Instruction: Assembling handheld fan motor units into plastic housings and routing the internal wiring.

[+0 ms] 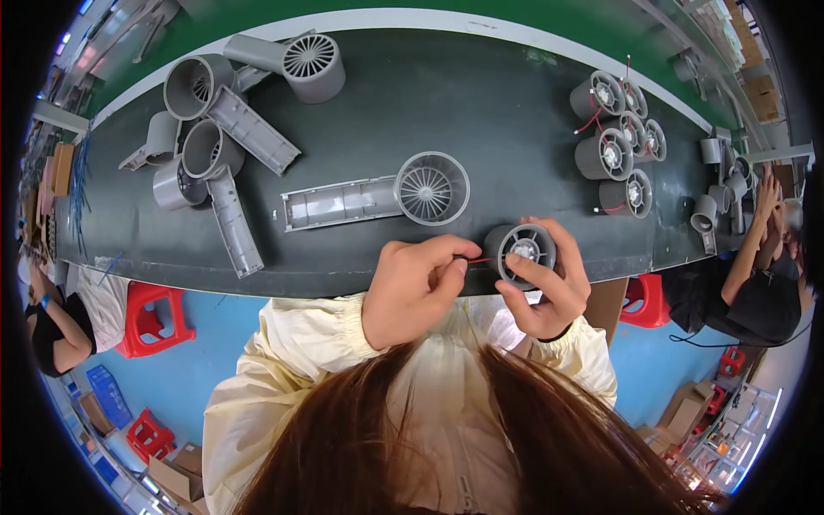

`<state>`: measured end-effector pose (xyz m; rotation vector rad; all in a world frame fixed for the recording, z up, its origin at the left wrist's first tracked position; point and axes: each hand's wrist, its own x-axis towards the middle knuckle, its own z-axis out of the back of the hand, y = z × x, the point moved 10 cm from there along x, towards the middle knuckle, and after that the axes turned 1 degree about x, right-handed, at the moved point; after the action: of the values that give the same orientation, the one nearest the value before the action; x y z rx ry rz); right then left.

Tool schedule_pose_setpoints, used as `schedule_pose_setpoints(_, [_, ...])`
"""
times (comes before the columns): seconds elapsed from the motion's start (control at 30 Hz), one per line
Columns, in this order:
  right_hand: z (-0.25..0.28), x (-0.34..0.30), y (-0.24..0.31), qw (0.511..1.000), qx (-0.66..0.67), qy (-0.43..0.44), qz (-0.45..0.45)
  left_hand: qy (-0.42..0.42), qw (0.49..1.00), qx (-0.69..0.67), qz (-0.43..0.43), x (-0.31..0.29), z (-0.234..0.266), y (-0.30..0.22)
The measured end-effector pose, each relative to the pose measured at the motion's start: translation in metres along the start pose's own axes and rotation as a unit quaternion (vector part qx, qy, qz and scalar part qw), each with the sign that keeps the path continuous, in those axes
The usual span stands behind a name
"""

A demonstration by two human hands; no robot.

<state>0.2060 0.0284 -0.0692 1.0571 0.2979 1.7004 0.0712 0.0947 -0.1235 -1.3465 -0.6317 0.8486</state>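
My right hand [549, 283] is wrapped round a grey fan motor unit [525, 246], a short cylinder with a spoked ring and a pale hub. It is at the near edge of the bench. Thin red wire [481, 259] runs from its left side to my left hand [416, 287], which pinches the wire's end between thumb and forefinger. A small dark piece shows at the fingertips, too small to name. Just beyond my hands lies a grey handheld fan housing [433, 189], its round grille facing up and its hollow handle [339, 204] stretching left.
Several grey fan housings [206, 146] are heaped at the bench's left. Several fan motor units [609, 154] with red wires stand at the right. People sit at both ends, one with a hand [768, 202] near more housings. Red stools [159, 318] stand on the blue floor.
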Motion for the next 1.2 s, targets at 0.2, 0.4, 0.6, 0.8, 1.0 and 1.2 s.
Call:
schedule_pose_setpoints(0.2, [-0.003, 0.004, 0.014, 0.998, -0.047, 0.046, 0.003, -0.009, 0.989, 0.126, -0.074, 0.01, -0.008, -0.016])
schedule_pose_setpoints(0.4, [-0.006, 0.013, 0.029, 0.996, -0.067, 0.043, 0.043, -0.056, 0.969, 0.211, -0.112, 0.003, 0.001, -0.024])
schedule_pose_setpoints(0.6, [0.024, 0.04, 0.058, 0.993, -0.093, -0.021, 0.076, -0.097, 0.966, 0.212, -0.113, -0.033, 0.042, -0.034])
schedule_pose_setpoints(0.8, [0.018, 0.077, 0.063, 0.973, -0.185, -0.084, 0.105, -0.226, 0.801, 0.47, -0.294, -0.043, 0.082, -0.082])
schedule_pose_setpoints(1.0, [0.005, 0.094, 0.065, 0.977, -0.187, -0.05, 0.089, -0.177, 0.835, 0.456, -0.251, -0.018, 0.082, -0.062])
schedule_pose_setpoints(1.2, [-0.014, 0.095, 0.069, 0.972, -0.204, -0.018, 0.117, -0.18, 0.853, 0.416, -0.258, -0.017, 0.081, -0.053])
